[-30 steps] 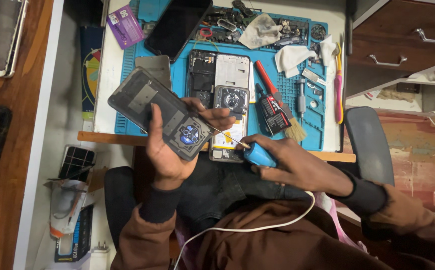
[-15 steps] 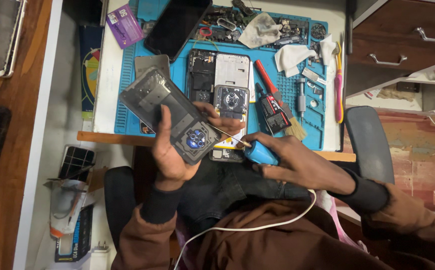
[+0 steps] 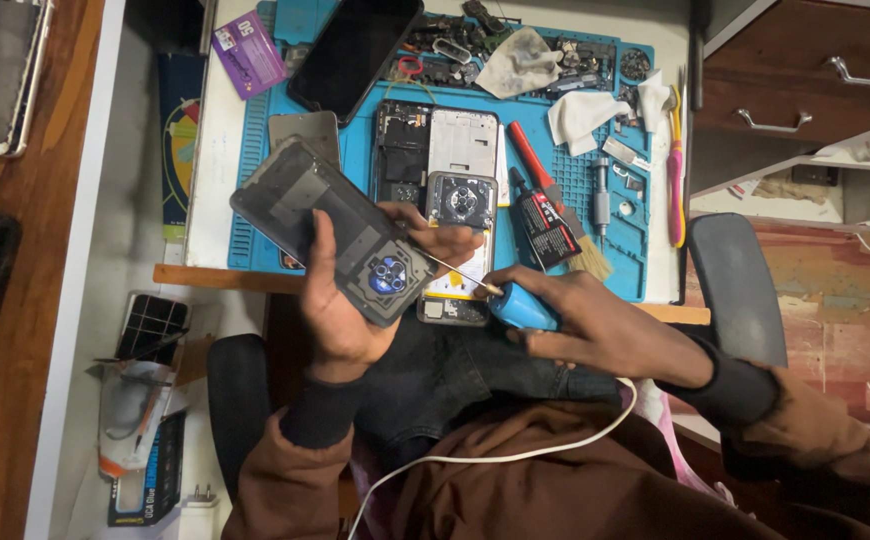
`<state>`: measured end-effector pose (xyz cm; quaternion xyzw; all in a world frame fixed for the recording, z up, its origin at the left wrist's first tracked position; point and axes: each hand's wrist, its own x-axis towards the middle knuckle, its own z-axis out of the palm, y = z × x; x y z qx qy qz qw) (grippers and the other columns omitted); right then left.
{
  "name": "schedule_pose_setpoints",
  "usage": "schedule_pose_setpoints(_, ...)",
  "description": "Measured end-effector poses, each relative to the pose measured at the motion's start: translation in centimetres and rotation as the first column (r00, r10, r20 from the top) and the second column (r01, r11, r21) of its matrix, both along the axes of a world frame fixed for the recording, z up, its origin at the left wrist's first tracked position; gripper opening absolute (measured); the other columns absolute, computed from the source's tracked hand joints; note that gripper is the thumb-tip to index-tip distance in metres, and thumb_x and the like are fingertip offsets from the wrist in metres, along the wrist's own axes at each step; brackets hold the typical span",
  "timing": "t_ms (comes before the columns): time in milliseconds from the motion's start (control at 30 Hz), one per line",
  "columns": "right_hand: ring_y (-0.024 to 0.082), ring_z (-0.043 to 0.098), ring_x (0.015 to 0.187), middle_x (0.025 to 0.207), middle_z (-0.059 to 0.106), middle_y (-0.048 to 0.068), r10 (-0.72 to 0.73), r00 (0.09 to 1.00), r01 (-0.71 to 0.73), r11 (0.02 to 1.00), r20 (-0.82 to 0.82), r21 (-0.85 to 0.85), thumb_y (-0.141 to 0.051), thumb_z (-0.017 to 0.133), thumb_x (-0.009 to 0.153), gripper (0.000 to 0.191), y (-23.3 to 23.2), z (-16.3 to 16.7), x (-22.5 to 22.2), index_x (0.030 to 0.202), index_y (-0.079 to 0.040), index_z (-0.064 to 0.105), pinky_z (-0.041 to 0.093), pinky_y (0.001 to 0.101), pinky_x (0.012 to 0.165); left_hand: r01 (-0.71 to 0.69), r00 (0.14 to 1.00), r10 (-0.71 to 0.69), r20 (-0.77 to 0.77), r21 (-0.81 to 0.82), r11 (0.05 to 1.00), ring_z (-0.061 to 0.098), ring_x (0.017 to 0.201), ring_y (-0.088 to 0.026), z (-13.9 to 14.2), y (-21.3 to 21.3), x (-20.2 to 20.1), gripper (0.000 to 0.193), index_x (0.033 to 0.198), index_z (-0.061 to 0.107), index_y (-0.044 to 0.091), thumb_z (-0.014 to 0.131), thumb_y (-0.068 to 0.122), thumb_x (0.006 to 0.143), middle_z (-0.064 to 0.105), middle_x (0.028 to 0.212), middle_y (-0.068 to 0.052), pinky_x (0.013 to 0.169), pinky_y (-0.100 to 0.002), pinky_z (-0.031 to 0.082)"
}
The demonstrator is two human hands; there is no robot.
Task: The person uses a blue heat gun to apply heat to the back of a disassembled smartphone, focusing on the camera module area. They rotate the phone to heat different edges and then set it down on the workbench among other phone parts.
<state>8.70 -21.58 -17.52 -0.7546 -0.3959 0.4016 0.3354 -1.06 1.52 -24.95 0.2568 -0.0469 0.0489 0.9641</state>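
Head view, back cover (image 3: 340, 232) slanting upper-left, probably.

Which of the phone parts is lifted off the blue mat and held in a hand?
The dark back cover with the round camera ring, gripped in the left hand. The opened phone body and the black screen lie on the blue mat.

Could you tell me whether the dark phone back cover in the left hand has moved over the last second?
Yes. The phone back cover in the left hand has tilted and slid up-left, its far end now over the blue mat.
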Motion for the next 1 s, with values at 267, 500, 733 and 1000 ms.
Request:
schedule_pose_setpoints(267,0.022,0.07,0.055,0.065,0.063,0.009,0.017,1.0,-0.017,1.0,0.015,0.005,-0.019,0.068,0.083,0.057,-0.07,-0.21,0.13,0.136,-0.007,0.051,0.051,0.0373,0.057,-0.004,1.0,0.005,0.029,-0.032,0.999,0.063,0.126,-0.052,0.14,0.43,0.03,0.076,0.13,0.052,-0.007,0.026,0.062,0.11,0.063,0.127,-0.04,0.117,-0.064,0.049)
schedule_pose_setpoints(500,0.02,0.071,0.055,0.064,0.063,0.009,0.011,1.0,-0.011,1.0,0.021,0.013,-0.02,0.068,0.083,0.058,-0.1,-0.3,0.19,0.137,-0.007,0.051,0.052,0.0357,0.057,0.069,0.996,-0.068,0.05,-0.005,0.998,0.062,0.128,-0.053,0.33,0.47,-0.02,0.078,0.129,0.053,-0.009,0.026,0.062,0.111,0.064,0.126,-0.042,0.12,-0.064,0.047)
schedule_pose_setpoints(733,0.02,0.071,0.058,0.068,0.065,0.007,0.031,0.999,-0.032,0.998,0.006,0.058,-0.02,0.069,0.084,0.059,-0.33,-0.47,0.35,0.138,-0.007,0.051,0.052,0.0348,0.06,0.153,0.988,-0.152,0.022,-0.072,0.986,0.06,0.132,-0.052,0.36,0.38,0.0,0.084,0.13,0.053,-0.015,0.027,0.062,0.109,0.061,0.129,-0.043,0.12,-0.061,0.044)
schedule_pose_setpoints(1000,0.019,0.072,0.057,0.066,0.065,0.006,-0.026,0.999,0.026,0.999,-0.023,-0.028,-0.016,0.067,0.082,0.062,-0.34,-0.29,0.27,0.141,-0.009,0.049,0.054,0.0337,0.059,0.142,0.99,-0.142,0.023,-0.009,0.99,0.051,0.146,-0.048,0.29,0.2,0.07,0.081,0.129,0.054,-0.014,0.028,0.06,0.109,0.054,0.142,-0.041,0.129,-0.06,0.04)
